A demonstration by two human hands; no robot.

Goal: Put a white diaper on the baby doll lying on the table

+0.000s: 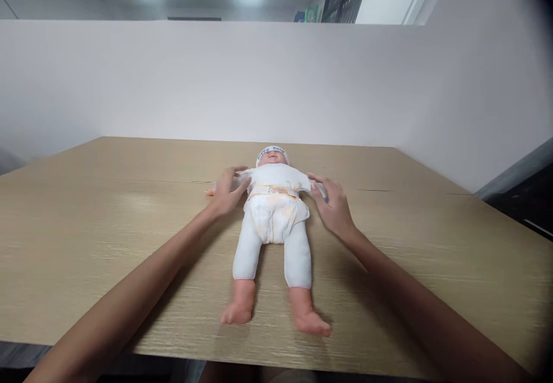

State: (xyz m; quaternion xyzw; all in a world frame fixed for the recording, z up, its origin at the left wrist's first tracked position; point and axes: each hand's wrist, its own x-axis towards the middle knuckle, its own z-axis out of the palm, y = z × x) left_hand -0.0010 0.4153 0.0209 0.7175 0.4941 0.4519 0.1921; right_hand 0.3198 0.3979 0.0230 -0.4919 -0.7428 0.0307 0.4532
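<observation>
A baby doll [273, 173] lies on its back on the wooden table, its head away from me and its bare feet toward me. It has a white cloth body, a lettered white headband [271, 150] and a white diaper [273, 216] around its hips with an orange-patterned waistband. My left hand [227, 192] curls over the doll's arm on the left, thumb near the torso; the doll's small hand shows beyond it. Around the sleeve on the right, my right hand [333, 201] has its thumb and fingers bent loosely. Part of each doll arm is hidden under my hands.
The light wood tabletop [129, 245] extends widely on both sides, with its near edge just below the doll's feet. A white partition wall [216, 78] stands behind it. At the right edge is a dark object [525, 190].
</observation>
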